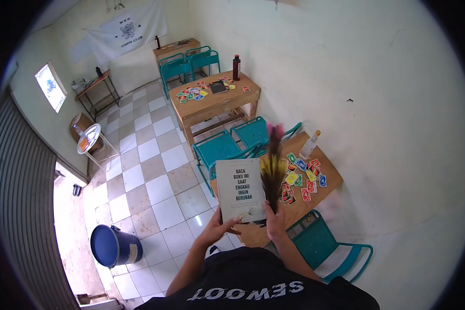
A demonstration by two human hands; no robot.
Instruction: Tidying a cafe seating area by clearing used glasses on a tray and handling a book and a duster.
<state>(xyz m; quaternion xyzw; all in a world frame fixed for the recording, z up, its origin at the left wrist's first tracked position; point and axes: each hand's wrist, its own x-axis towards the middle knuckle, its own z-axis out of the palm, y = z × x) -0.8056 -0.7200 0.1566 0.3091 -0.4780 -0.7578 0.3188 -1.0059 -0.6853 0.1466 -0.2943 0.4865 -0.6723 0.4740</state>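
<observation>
A pale grey paperback book (241,190) with writing on its cover is held up in front of me. My left hand (219,225) grips its lower left corner, the thumb lying across the cover. In my right hand (274,221) is a bunch of dried flowers (272,174), brown with yellow and pink parts, standing upright beside the book. The right thumb is close to the book's lower right edge; whether it presses on it I cannot tell. Behind them, a wooden table (329,182) carries scattered UNO cards (311,186) and a clear glass bottle (309,145) with a yellow cap.
Teal metal chairs (216,149) stand beyond the near table, and another teal chair (314,240) is at its right front. Farther off, a second table (190,108) bears cards, a black book (218,87) and a dark bottle (236,68). A blue barrel (114,246) stands on the tiled floor.
</observation>
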